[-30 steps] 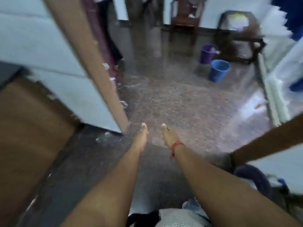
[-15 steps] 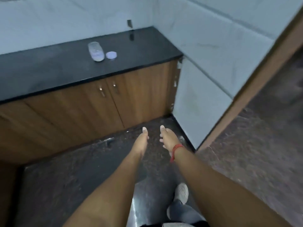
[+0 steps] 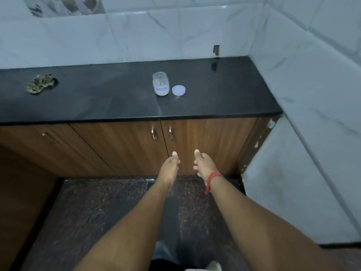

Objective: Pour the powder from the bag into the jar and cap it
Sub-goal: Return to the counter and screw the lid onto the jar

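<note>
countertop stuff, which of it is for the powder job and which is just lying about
For the job:
jar, open, upright, white powder inside
white cap, lying beside the jar, on its right

Just lying about:
crumpled scrap at the countertop's left end

No bag is in view.

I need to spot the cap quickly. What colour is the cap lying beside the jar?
White; the cap shows clearly in the head view.

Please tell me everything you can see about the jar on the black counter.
The jar is small, clear and looks like glass or plastic. It stands upright on the black counter, open, with no cap on it. White powder fills its lower part, and a white label bears blue handwriting. Its white round lid lies just to its right, apart. Neither hand touches it.
</note>
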A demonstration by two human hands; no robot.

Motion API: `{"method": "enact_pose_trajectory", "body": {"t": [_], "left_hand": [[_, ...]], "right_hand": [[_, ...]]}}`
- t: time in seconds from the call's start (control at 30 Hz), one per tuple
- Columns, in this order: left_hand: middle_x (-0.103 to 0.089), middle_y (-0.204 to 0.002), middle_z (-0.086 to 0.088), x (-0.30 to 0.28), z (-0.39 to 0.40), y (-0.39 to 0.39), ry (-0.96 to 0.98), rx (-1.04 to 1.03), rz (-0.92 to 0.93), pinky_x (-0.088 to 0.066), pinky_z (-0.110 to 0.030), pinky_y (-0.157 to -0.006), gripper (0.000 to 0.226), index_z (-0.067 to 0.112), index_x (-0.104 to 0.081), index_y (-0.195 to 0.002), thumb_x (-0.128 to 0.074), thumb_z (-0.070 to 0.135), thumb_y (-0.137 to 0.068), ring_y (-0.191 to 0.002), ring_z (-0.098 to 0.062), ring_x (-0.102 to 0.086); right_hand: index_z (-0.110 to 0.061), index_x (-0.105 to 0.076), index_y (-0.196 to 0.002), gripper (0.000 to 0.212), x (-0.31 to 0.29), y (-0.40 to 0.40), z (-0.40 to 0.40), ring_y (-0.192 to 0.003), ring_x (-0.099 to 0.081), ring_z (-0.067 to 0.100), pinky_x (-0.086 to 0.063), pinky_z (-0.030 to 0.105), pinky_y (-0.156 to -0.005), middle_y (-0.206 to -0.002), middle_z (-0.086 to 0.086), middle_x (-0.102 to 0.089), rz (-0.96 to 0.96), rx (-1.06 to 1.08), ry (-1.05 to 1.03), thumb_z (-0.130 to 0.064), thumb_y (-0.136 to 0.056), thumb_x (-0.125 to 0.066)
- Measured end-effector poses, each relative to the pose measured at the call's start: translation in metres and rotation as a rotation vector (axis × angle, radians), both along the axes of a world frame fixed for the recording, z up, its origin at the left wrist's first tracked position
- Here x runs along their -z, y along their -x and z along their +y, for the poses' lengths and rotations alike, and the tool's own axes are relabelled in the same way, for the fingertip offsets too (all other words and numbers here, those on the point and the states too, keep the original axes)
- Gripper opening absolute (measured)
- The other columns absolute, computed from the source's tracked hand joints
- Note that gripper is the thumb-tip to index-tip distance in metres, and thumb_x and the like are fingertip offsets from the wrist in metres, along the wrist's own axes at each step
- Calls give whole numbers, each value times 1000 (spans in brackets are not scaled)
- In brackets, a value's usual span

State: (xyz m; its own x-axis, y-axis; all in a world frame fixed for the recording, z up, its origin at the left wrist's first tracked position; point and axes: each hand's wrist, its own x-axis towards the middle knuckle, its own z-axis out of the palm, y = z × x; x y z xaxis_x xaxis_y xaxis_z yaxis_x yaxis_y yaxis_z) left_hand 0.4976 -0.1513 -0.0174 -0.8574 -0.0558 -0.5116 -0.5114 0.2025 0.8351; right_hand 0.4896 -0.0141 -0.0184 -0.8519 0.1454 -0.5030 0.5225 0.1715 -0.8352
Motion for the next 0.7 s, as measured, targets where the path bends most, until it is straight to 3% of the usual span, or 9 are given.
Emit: {"method": "enact_pose_trajectory", "body": {"t": [0.2, 0.33, 0.47, 0.53, 0.7], "left_hand": [[-69, -117, 5, -7, -4, 110, -32, -135, 148, -44, -33, -97, 50, 19, -66, -115, -36, 58, -106, -110, -11, -62], [-68, -93, -2, 1, -15, 197, -73, -181, 236, -51, -48, -94, 52, 23, -64, -92, -41, 69, -94, -87, -15, -59], [-65, -91, 7, -16, -27, 273, -93, -228, 293, -46, -34, -84, 40, 24, -64, -90, -43, 55, -104, -83, -12, -57], [-64, -87, 7, -23, -38, 309, -85, -229, 311, -47, -35, -83, 39, 21, -64, -90, -44, 51, -105, -83, -13, -57], [-68, -85, 6, -22, -63, 386, -91, -357, 326, -54, -44, -91, 31, 23, -65, -83, -51, 48, -97, -83, -13, -61]], "right_hand": [[-22, -58, -100, 37, -13, 106, -9, -103, -66, 26, -52, 48, -97, -96, -4, -65, 90, -39, 1, -53, -100, -39], [-30, -57, -90, 33, -14, 186, -21, -101, -66, 23, -51, 49, -98, -99, -5, -66, 150, -35, -43, -57, -97, -41], [-26, -58, -91, 36, -24, 266, -31, -98, -68, 25, -51, 51, -97, -95, -2, -67, 158, 2, -65, -56, -97, -42], [-17, -60, -103, 40, -33, 304, -38, -97, -67, 22, -52, 48, -96, -96, -1, -65, 164, 49, -28, -52, -100, -42], [-17, -59, -114, 36, -40, 387, -52, -96, -65, 14, -52, 42, -95, -100, -6, -63, 181, 127, 34, -46, -102, -42]]}}
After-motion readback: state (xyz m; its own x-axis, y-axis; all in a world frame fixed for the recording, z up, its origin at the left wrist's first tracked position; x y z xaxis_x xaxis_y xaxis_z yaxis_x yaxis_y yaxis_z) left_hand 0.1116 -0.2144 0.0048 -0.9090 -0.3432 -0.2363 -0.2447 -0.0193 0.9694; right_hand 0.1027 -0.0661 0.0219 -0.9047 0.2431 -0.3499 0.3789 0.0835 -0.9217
